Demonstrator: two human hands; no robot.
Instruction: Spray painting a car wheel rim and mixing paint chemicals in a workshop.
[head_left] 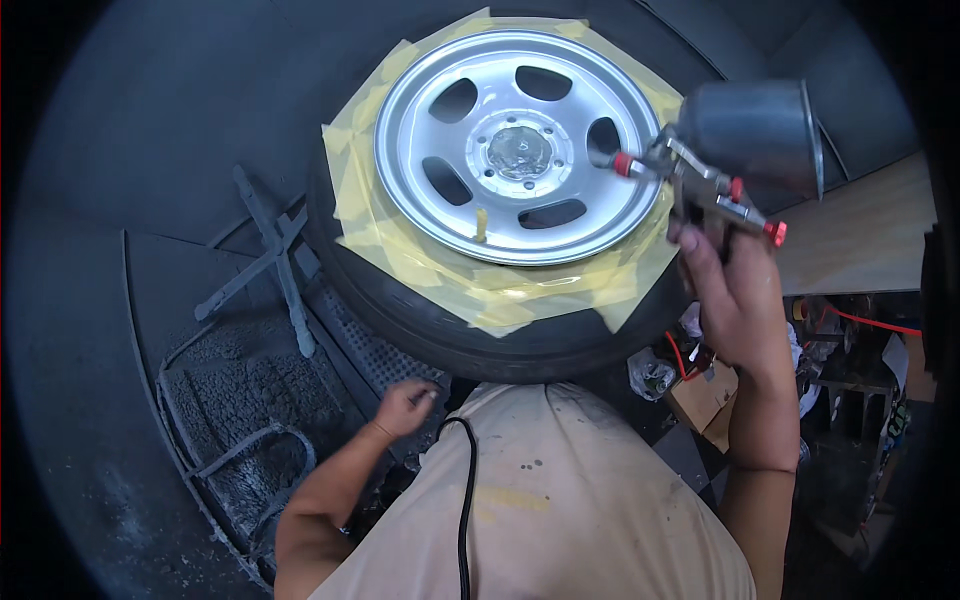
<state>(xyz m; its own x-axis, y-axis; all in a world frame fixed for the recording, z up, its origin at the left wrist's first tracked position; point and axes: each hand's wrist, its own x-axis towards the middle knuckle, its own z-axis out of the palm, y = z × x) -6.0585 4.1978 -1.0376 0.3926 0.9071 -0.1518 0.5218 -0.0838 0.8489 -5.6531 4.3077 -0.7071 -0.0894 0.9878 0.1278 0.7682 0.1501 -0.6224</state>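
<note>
My right hand [738, 300] is wrapped round the handle of a spray gun [715, 180], metal with red knobs. A dark grey paint cup [755, 135] sits on the gun. Its nozzle hangs over the right side of a silver wheel rim [480, 195], pointing left. Yellow masking tape [400, 235] rings the rim and covers part of the black tyre [430, 325]. One small tape strip stands out at the rim's lower part. My left hand [405, 408] is low, left of my body and below the tyre, its fingers curled closed; anything inside is hidden.
A grey-coated cross-shaped stand [275, 255] lies at the left, near a rough, paint-crusted surface [250, 410]. At the right are a wooden board [850, 235], a cardboard box [705, 400] and crumpled plastic [652, 375]. A black cord [470, 500] hangs down over my light shirt.
</note>
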